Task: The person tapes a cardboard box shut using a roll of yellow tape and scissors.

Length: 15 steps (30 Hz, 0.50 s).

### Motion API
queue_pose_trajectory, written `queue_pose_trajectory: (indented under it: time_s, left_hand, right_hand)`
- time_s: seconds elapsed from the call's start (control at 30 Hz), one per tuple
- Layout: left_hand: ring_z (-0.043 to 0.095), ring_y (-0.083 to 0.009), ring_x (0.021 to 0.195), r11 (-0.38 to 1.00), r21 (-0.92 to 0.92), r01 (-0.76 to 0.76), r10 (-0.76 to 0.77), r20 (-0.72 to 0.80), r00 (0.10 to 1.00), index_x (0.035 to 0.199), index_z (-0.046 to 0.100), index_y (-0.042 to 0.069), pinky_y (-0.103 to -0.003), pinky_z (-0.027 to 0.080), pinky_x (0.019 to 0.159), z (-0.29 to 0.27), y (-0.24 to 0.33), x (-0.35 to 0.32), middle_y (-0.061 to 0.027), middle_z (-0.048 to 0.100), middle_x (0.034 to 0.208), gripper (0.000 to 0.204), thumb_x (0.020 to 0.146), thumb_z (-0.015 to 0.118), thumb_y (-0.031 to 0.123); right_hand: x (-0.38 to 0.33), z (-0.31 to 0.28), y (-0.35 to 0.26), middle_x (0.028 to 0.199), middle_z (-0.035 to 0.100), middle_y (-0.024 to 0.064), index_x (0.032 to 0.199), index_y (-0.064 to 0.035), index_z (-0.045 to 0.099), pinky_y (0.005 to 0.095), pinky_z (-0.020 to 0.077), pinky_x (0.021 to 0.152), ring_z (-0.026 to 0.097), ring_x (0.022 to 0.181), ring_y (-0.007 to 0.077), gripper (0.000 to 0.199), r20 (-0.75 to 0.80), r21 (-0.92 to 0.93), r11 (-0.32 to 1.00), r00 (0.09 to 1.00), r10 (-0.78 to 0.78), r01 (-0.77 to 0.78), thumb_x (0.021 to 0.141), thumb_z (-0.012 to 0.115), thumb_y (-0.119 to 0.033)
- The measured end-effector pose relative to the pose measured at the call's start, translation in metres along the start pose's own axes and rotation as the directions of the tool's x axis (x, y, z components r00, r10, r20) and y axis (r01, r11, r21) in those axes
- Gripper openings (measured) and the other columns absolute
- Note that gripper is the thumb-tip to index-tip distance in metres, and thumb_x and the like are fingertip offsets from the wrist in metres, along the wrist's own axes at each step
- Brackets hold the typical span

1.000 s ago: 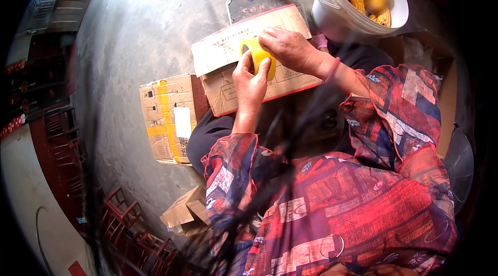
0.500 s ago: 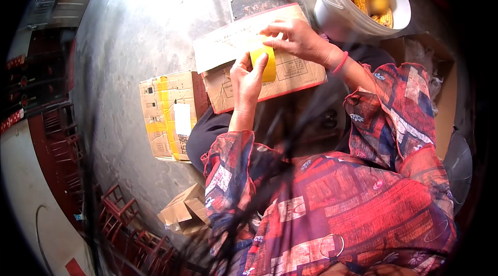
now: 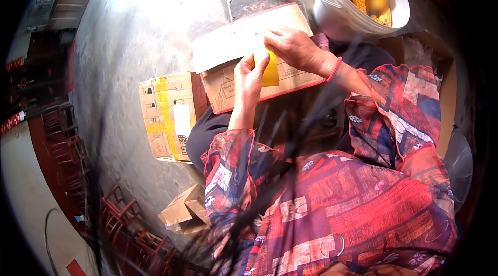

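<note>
Over a flattened-looking cardboard box [image 3: 228, 88] with red edges, both my hands meet at a roll of yellow packing tape [image 3: 271, 72]. My left hand [image 3: 249, 81] is closed on the roll's left side, thumb at its upper edge. My right hand [image 3: 296, 49], with a pink band at its wrist, has its fingers pinched together just above the roll, at the tape's upper end. Its fingertips are partly lost in glare, so how much tape they hold is hard to see. Beneath the hands, the box's pale flap [image 3: 220, 47] lies in bright light.
A taped carton [image 3: 150, 105] stands left of my knee, and a smaller open carton [image 3: 184, 208] lies nearer. A white bucket [image 3: 332, 14] of corn cobs [image 3: 359, 1] is at the far right. A platform scale [image 3: 259, 1] sits behind the box; red stools [image 3: 120, 206] are at left.
My right hand has lowered slightly and its spread fingers have drawn together at the tape. The left hand has shifted slightly, still on the roll. The box stays almost in place.
</note>
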<state>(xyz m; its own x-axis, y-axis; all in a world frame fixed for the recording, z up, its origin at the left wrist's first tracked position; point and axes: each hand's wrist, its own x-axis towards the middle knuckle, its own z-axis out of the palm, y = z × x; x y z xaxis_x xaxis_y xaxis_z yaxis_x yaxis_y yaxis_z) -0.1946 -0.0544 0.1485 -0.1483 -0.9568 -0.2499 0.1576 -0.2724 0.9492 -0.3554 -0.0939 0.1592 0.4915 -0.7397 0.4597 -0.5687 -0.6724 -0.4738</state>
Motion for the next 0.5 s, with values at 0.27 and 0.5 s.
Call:
queue_pose_trajectory:
  time_s: [0.27,0.5]
  left_hand:
    - [0.057,-0.0082,0.073,0.915,0.399,-0.060,0.101,-0.083,0.991,0.096,0.059,-0.007,-0.024,0.046,0.065,-0.004,0.011,-0.003,-0.0085,0.065,0.084,0.028,0.081,0.063,0.015]
    - [0.060,-0.0140,0.084,0.989,0.142,-0.034,0.038,-0.025,0.999,0.108,0.053,-0.007,-0.026,0.047,0.075,-0.005,0.004,-0.002,-0.0110,0.063,0.096,0.036,0.076,0.064,0.004]
  right_hand:
    - [0.000,0.002,-0.003,0.075,0.052,0.0129,0.080,-0.0013,0.048,0.0361,0.0419,0.062,0.052,0.072,0.0293,0.012,0.093,0.217,0.969,0.991,0.096,-0.114,0.080,0.055,-0.011]
    - [0.005,0.002,0.017,0.079,0.058,0.0080,0.087,0.0018,0.055,0.0282,0.0425,0.069,0.051,0.075,0.0121,0.017,0.389,0.474,0.726,0.858,0.335,-0.498,0.084,0.054,-0.015]
